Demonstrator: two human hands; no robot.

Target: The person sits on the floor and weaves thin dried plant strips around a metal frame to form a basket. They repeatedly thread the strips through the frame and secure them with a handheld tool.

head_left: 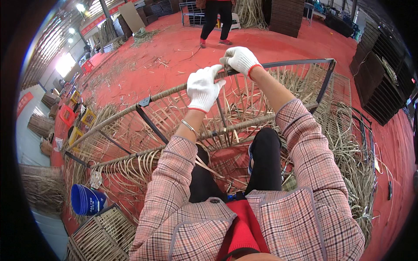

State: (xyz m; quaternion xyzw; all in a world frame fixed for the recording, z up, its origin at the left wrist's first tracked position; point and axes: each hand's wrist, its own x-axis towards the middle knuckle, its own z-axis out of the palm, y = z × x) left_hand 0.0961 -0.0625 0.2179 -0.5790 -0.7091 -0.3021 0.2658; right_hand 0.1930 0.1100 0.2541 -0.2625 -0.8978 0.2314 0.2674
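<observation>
Frame (151,123), centre; far rail (167,92) wrapped from 9 o'clock to 12, apparently leaving the bare dark stretch toward 2; left hand (203,88) and right hand (240,60) clamped on rail at 12.

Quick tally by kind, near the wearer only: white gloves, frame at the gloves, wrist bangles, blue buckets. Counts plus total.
White gloves: 2 (left glove, right glove)
Frame: 1
Wrist bangle: 1
Blue bucket: 1
Total: 5
</observation>
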